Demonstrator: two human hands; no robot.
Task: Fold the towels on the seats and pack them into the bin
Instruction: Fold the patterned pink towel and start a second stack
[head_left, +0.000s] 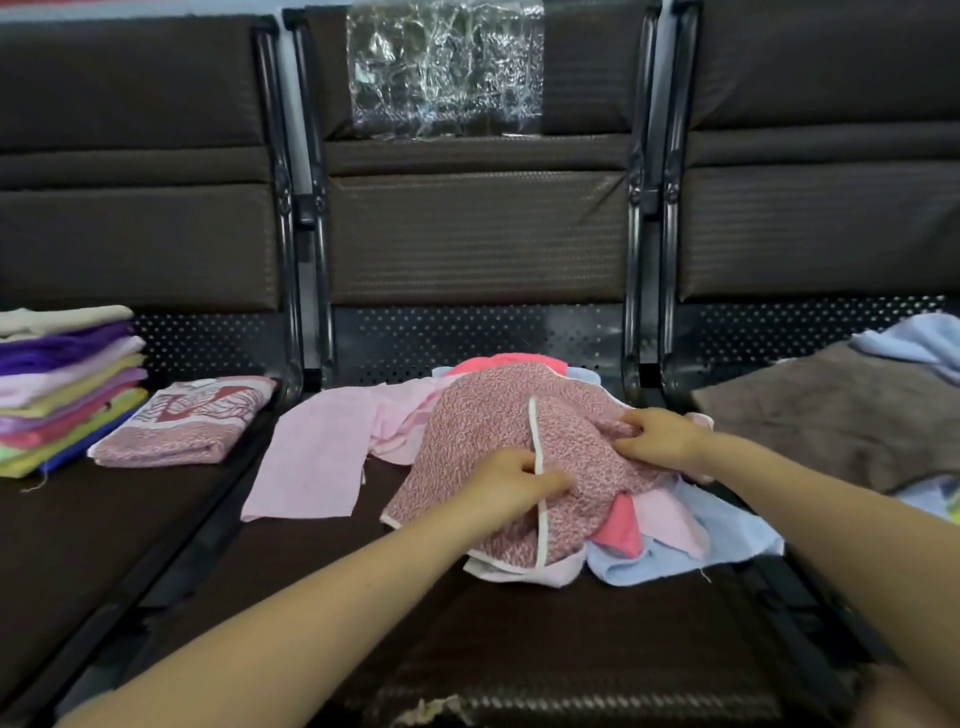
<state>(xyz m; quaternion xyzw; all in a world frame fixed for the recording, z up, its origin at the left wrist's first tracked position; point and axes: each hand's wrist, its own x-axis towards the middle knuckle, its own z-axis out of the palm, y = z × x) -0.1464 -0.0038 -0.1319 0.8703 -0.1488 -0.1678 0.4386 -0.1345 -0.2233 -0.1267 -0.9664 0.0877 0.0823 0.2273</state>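
A crumpled pink patterned towel with a white edge strip lies on top of a heap on the middle seat. My left hand pinches it at the white strip near its front. My right hand grips its right side. Under it lie a pale pink towel, a coral towel and a light blue towel. On the left seat sit a folded pink patterned towel and a stack of folded coloured towels. No bin is in view.
A brown towel and a pale blue towel lie unfolded on the right seat. Black metal frames divide the three seats. A clear plastic sheet hangs on the middle backrest.
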